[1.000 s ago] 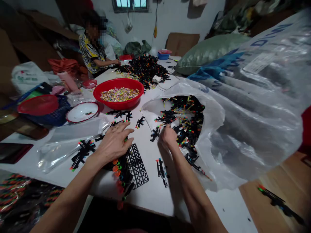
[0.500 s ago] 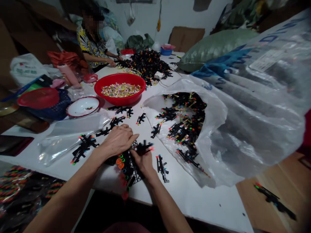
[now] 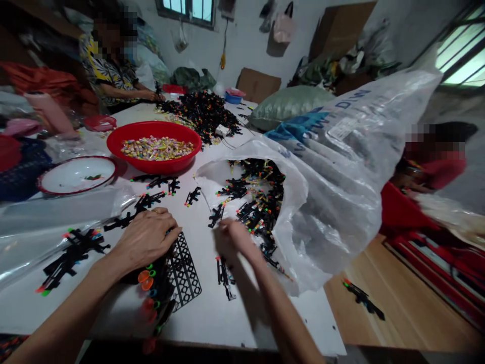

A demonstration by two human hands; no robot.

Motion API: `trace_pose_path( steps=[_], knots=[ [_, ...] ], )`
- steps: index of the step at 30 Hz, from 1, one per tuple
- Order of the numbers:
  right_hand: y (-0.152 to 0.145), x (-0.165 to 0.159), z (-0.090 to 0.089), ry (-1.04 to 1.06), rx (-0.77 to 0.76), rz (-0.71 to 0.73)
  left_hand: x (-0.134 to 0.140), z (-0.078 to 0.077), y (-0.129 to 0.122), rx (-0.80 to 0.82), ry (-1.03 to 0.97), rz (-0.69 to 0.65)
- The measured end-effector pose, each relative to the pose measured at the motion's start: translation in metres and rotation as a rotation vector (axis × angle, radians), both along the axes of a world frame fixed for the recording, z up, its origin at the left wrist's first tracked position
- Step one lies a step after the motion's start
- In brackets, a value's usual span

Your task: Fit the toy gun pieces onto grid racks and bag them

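Note:
My left hand (image 3: 149,235) lies over the top end of a black plastic lattice (image 3: 185,268), thumb at its edge and fingers curled out of sight. Beside the lattice, below that hand, is a row of dark pieces with orange and green round ends (image 3: 146,279). My right hand (image 3: 237,235) is raised over the table, fingers drawn together and a little blurred. Its fingertips are right next to a small black toy gun (image 3: 216,215); anything inside them is hidden. Another toy gun (image 3: 225,278) lies below. Several more toy guns (image 3: 74,255) lie left of my left hand.
A white plastic sack (image 3: 295,202) gapes on the right, full of toy guns. A red basin (image 3: 189,161) of small wrapped sweets and a white enamel dish (image 3: 71,172) stand behind. A co-worker (image 3: 109,76) sits by a big pile of toy guns; another person (image 3: 435,162) is far right.
My view has swung right. My right hand has left the lattice, where a toy gun was at its fingers, and moved right toward the sack. My left hand has stayed at the lattice.

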State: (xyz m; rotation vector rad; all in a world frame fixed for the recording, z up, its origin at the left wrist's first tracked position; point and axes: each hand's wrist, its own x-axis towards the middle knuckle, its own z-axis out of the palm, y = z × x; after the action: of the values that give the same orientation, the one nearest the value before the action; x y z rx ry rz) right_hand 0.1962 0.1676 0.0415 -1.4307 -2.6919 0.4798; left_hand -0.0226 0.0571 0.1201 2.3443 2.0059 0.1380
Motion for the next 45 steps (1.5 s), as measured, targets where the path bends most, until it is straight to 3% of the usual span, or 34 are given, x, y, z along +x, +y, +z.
trace_pose_path(
  steps=[2,4,7,9,11,13,14,16,19,21,25,29,31,34,35,38,40,43,45],
  knots=[
    [0.049,0.034,0.013,-0.072,0.130,-0.175,0.000,0.001,0.000,0.001,0.014,-0.005],
    [0.085,0.055,0.022,-0.094,0.170,-0.210,0.001,0.004,0.000,-0.014,0.035,0.005],
    [0.095,0.057,0.026,-0.038,0.162,-0.143,0.004,0.009,-0.002,-0.046,0.045,0.015],
    [0.071,0.045,0.021,0.054,0.150,-0.089,0.005,0.012,-0.005,-0.002,0.016,0.030],
    [0.027,0.026,0.009,0.178,0.097,-0.019,0.008,0.014,-0.008,0.108,-0.010,0.054],
    [-0.025,0.003,-0.010,0.338,-0.020,0.066,0.012,0.016,-0.010,0.174,-0.017,0.028],
    [-0.050,-0.008,-0.021,0.518,-0.139,0.096,0.015,0.016,-0.010,0.159,-0.015,0.000],
    [-0.086,-0.030,-0.043,0.733,-0.280,0.053,0.019,0.016,-0.010,0.069,-0.002,-0.040],
    [-0.105,-0.051,-0.063,0.907,-0.373,-0.070,0.022,0.015,-0.009,-0.017,0.035,-0.025],
    [-0.106,-0.057,-0.062,0.867,-0.335,-0.059,0.023,0.014,-0.008,-0.020,0.035,-0.012],
    [-0.113,-0.067,-0.043,0.472,-0.134,0.013,0.023,0.013,-0.008,-0.029,-0.021,-0.015],
    [-0.124,-0.085,-0.028,0.246,-0.113,0.026,0.019,0.007,-0.006,-0.001,-0.033,-0.025],
    [-0.113,-0.078,-0.025,0.237,-0.179,0.089,0.016,0.003,-0.005,0.002,-0.019,-0.013],
    [-0.066,-0.032,-0.017,0.289,-0.305,0.245,0.013,0.000,-0.004,-0.017,-0.043,-0.032],
    [-0.043,-0.011,-0.013,0.284,-0.263,0.231,0.012,-0.001,-0.005,-0.020,-0.060,-0.042],
    [0.033,0.046,0.007,-0.003,0.107,-0.086,0.012,-0.002,-0.005,0.001,-0.097,-0.035],
    [0.075,0.068,0.018,-0.097,0.227,-0.115,0.013,-0.001,-0.005,0.011,-0.105,-0.023],
    [0.102,0.071,0.026,-0.058,0.233,-0.043,0.014,0.002,-0.006,-0.002,-0.102,-0.022],
    [0.092,0.060,0.024,0.003,0.225,0.002,0.014,0.004,-0.006,-0.001,-0.094,-0.024]
  ],
)
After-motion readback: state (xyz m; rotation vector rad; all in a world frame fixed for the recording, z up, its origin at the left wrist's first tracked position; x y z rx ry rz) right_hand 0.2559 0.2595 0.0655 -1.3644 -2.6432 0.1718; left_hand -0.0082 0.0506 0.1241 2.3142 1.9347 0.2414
